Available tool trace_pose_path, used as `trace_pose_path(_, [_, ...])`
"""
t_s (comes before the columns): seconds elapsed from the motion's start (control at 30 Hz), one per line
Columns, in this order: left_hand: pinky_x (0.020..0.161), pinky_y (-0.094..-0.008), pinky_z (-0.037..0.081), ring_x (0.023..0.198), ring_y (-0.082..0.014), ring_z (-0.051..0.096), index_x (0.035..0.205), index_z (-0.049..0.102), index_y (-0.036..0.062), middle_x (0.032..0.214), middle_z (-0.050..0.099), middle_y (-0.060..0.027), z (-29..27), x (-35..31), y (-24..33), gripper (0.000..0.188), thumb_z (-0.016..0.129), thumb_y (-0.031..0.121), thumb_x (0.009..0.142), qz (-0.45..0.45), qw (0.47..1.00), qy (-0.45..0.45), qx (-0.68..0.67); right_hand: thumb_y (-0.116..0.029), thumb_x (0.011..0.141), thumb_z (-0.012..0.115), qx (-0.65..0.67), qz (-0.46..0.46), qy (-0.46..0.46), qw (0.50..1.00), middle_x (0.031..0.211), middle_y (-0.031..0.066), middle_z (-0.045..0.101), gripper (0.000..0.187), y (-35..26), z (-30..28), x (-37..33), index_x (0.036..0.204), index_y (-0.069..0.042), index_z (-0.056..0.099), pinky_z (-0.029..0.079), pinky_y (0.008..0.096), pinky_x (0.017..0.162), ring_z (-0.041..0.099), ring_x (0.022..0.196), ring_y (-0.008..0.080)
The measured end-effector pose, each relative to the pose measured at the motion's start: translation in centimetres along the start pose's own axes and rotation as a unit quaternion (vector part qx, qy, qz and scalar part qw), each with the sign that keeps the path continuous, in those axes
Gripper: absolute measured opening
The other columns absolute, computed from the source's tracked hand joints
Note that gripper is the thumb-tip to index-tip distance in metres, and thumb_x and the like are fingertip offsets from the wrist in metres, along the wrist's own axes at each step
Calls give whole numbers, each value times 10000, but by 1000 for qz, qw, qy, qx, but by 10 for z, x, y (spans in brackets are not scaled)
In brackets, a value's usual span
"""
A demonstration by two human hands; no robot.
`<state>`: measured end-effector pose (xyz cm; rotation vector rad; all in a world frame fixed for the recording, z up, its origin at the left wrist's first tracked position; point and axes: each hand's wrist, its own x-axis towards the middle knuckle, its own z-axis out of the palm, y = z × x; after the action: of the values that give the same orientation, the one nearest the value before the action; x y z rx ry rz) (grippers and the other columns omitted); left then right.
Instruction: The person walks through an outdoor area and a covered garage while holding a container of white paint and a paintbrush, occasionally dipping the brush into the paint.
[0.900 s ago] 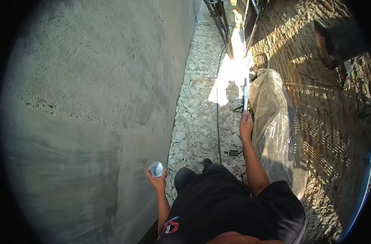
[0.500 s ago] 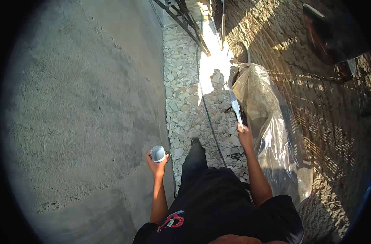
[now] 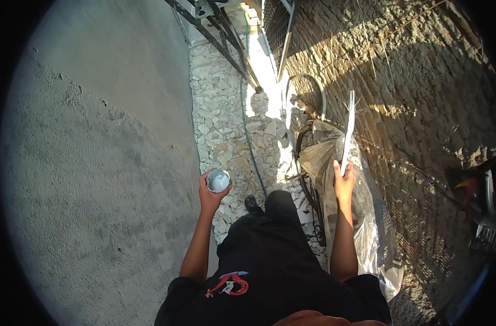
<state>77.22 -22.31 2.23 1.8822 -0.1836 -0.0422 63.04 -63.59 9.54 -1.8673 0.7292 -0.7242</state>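
Observation:
My left hand is wrapped round a small round cup, out in front of my left side near the grey wall. Pale grey-white paint coats the inside of the cup. On the other side, my right hand grips a paintbrush by its lower end. The brush is held edge-on, pointing away from me, and is smeared white. A few stray bristles stick out near its tip. Behind this hand lies a clear plastic sheet, which the hand is in front of; I cannot tell whether they touch.
A grey plastered wall runs along my left. White rubble covers the narrow path, with a dark hose along it. Ahead stands a metal ladder. A bicycle wheel shows beyond the sheet, beside a rough earthen wall.
My right hand and the paintbrush have swung outward to the right, and the brush has turned edge-on. My left hand still holds the cup. The view has shifted, bringing more of the bicycle into sight.

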Motion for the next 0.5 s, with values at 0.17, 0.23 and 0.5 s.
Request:
trace_pose_path(0.17, [990,-382,517,1130,-258,655,1279,498,31,1243,654,-162,47,136,18,789,960,127,646,72,994,-4,-86,-255,1049,605,10,108,-9,994,759,-70,483,226,46,52,63,935,-62,584,354,230,664,411,735,46])
trace_pose_path(0.23, [989,-382,520,1130,-260,658,1278,496,30,1250,653,-165,63,173,22,797,965,138,643,80,993,22,-85,-290,1058,585,37,147,-13,988,672,-85,434,273,58,78,84,875,-89,569,292,238,549,350,609,34])
trace_pose_path(0.5, [1001,-376,514,1158,-251,641,1293,476,22,1298,619,-165,127,303,20,816,963,124,647,47,992,55,-100,-324,1058,574,-22,203,-114,972,593,-77,385,346,95,164,247,799,-104,509,266,249,466,336,509,40])
